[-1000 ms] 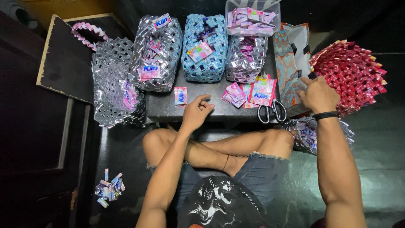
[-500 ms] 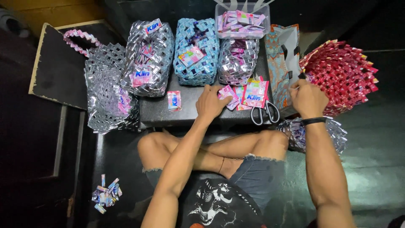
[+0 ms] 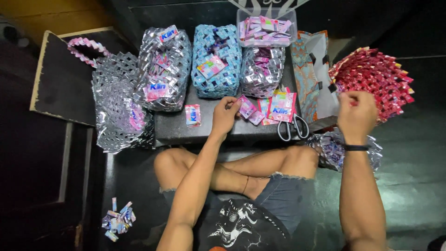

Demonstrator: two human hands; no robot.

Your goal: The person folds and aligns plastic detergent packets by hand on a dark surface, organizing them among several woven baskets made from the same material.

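Note:
My left hand (image 3: 226,114) rests on the low dark table (image 3: 209,130), its fingers pinching a small pink sachet wrapper (image 3: 245,106) at the edge of a pile of pink wrappers (image 3: 274,109). My right hand (image 3: 357,114) is raised to the right of the table, fingers curled shut beside a red woven basket piece (image 3: 376,79); whether it holds anything is hidden. Black-handled scissors (image 3: 291,126) lie between the two hands.
Woven wrapper baskets line the table's back: silver (image 3: 162,69), blue (image 3: 217,60), small silver (image 3: 261,69), with a clear tub of wrappers (image 3: 265,28) behind. A large silver woven bag (image 3: 116,107) sits left. A loose sachet (image 3: 193,115) lies on the table; scraps (image 3: 118,221) on the floor.
My left hand moved right across the table and took hold of a pink wrapper at the pile. My right hand lifted and stayed beside the red woven piece.

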